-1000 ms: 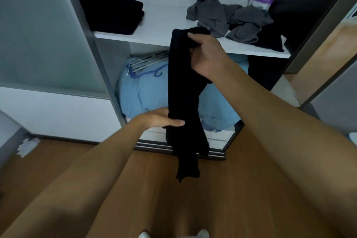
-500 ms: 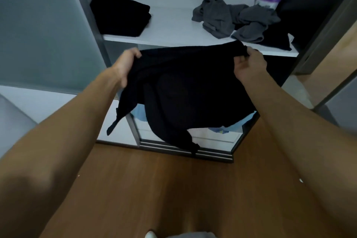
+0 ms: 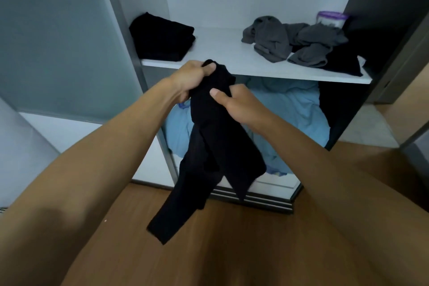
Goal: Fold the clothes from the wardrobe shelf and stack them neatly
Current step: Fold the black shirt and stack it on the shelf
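Black garment (image 3: 218,146): bunched at its top end between both my hands, held in the air just in front of the shelf (image 3: 220,53) edge. The rest hangs below my hands in twisted folds, with one long strip trailing down to the left over the wooden floor (image 3: 232,251).

Left hand (image 3: 192,79): fingers curled tight round the gathered top.

Right hand (image 3: 241,107): just below and right of the left. The thumb is pressed on the front of the cloth and the fingers are wrapped behind it, hidden.

On the shelf:
- Beyond my left hand: folded black stack (image 3: 162,39).
- Beyond and right of my right hand: loose grey heap (image 3: 294,42), with a dark item (image 3: 343,62) touching its right side.
- Behind the heap: purple-lidded container (image 3: 332,20).

Under the shelf, behind my right hand: light blue fabric (image 3: 290,109).
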